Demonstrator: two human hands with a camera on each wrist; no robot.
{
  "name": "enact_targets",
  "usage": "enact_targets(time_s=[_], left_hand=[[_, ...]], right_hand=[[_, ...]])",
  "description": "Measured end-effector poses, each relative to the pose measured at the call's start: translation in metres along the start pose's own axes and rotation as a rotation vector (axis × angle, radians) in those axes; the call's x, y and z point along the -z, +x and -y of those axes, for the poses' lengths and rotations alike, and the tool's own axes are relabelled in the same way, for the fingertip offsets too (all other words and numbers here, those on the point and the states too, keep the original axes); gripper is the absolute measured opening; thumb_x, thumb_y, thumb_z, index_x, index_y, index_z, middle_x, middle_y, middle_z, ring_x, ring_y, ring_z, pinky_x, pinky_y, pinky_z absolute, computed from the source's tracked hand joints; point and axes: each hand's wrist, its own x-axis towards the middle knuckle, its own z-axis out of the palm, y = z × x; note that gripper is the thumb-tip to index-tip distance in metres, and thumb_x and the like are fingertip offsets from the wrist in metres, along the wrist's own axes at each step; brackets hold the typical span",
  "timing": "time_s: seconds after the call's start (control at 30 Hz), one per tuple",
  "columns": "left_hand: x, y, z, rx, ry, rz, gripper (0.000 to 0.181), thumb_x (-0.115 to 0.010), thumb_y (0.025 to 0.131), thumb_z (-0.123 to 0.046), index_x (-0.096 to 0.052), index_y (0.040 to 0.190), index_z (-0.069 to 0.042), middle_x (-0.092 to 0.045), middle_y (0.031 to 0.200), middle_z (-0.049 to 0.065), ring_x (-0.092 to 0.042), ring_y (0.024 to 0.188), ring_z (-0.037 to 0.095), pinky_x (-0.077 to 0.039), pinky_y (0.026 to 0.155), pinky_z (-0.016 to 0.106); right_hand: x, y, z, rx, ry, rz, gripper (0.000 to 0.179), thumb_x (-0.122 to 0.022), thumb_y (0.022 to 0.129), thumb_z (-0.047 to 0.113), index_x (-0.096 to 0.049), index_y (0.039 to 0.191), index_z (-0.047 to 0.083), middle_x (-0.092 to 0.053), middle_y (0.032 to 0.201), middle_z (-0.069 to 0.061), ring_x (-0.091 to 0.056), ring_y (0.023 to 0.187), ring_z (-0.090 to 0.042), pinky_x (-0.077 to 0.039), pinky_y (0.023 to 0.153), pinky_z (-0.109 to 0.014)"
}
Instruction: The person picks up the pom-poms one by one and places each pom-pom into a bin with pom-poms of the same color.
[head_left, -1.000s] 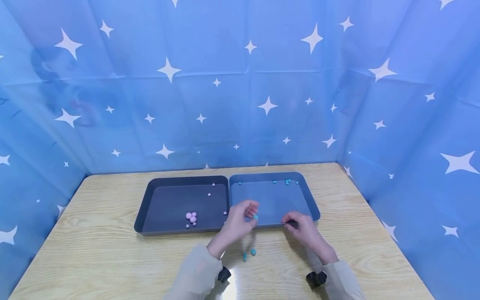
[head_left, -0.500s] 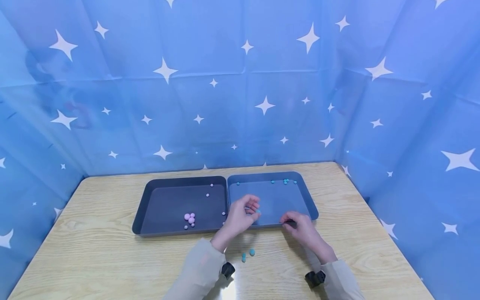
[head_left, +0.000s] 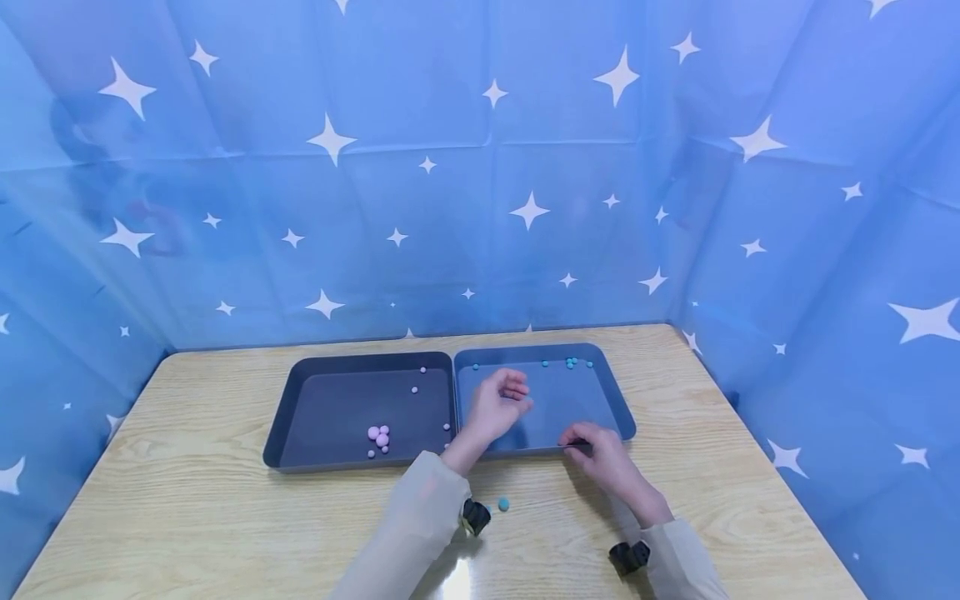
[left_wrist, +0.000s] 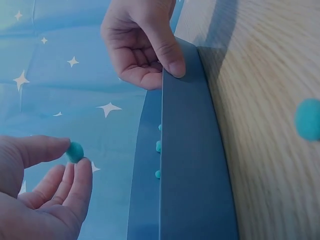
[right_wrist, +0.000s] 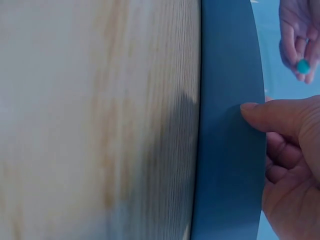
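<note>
A small teal pom-pom (left_wrist: pixel 75 152) is pinched between the thumb and fingertips of my left hand (head_left: pixel 495 408), which is over the blue tray (head_left: pixel 562 402). In the head view that pom-pom is hidden by the hand, but it shows in both wrist views. My right hand (head_left: pixel 606 460) grips the tray's near wall, thumb (right_wrist: pixel 262 114) on the outer face and fingers curled inside. Several small teal pom-poms (head_left: pixel 571 365) lie along the tray's far side. On the table in front sits another teal pom-pom (head_left: pixel 503 504), beside one mostly covered by the left wrist camera.
Against the blue tray's left side stands a dark tray (head_left: pixel 322 417) holding several pink pom-poms (head_left: pixel 382 440) of different sizes. Both trays rest on a wooden table (head_left: pixel 187 500). Behind and at the sides hangs a blue curtain (head_left: pixel 420 208) with white stars.
My left hand has moved forward and farther over the blue tray with the teal pom-pom. Its wrist camera now overlaps the pom-poms on the table. The right hand keeps its grip on the wall.
</note>
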Motion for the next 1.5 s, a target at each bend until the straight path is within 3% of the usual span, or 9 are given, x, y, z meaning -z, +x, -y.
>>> enact_targets(time_s=[0.23,0.9,1.23,1.37,1.5], left_hand=[[-0.007,0.012,-0.001,0.04,0.0,-0.022,0.025,-0.067,0.081,0.002,-0.061,0.105,-0.001,-0.065,0.091,0.009,-0.061,0.082,0.019,-0.053,0.07,0.026],[-0.017,0.029,0.006,0.138,-0.138,-0.114,0.025,-0.068,0.082,0.001,-0.059,0.105,0.001,-0.064,0.094,0.013,-0.062,0.085,0.023,-0.054,0.076,0.032],[-0.011,0.026,0.005,0.093,-0.072,-0.16,0.019,-0.067,0.081,0.004,-0.062,0.1,0.004,-0.066,0.09,0.01,-0.062,0.08,0.021,-0.054,0.073,0.028],[-0.005,0.018,0.001,0.078,-0.065,-0.157,0.017,-0.066,0.081,0.005,-0.062,0.098,0.004,-0.066,0.089,0.011,-0.062,0.082,0.022,-0.054,0.073,0.028],[0.001,0.006,-0.002,0.017,-0.037,-0.124,0.014,-0.064,0.082,0.005,-0.063,0.096,0.003,-0.065,0.089,0.012,-0.062,0.083,0.023,-0.053,0.074,0.028]], right_hand=[[0.0,0.0,0.001,0.009,0.001,0.001,0.023,-0.071,0.071,-0.013,-0.064,0.079,0.007,-0.065,0.079,0.001,-0.061,0.075,-0.014,-0.054,0.066,-0.03],[0.002,0.0,0.002,-0.001,0.0,0.008,0.021,-0.071,0.072,-0.011,-0.064,0.08,0.006,-0.064,0.08,0.001,-0.061,0.077,-0.015,-0.053,0.068,-0.032],[0.001,0.001,0.005,0.008,-0.012,-0.012,0.023,-0.071,0.07,-0.013,-0.063,0.078,0.007,-0.064,0.079,0.0,-0.061,0.075,-0.015,-0.053,0.066,-0.03],[0.001,0.0,0.006,0.014,-0.01,-0.02,0.023,-0.071,0.069,-0.014,-0.063,0.077,0.006,-0.064,0.078,0.0,-0.062,0.074,-0.016,-0.053,0.064,-0.029],[0.001,0.0,0.007,0.012,-0.007,-0.027,0.024,-0.071,0.069,-0.014,-0.064,0.077,0.006,-0.064,0.078,0.0,-0.062,0.074,-0.016,-0.053,0.064,-0.029]])
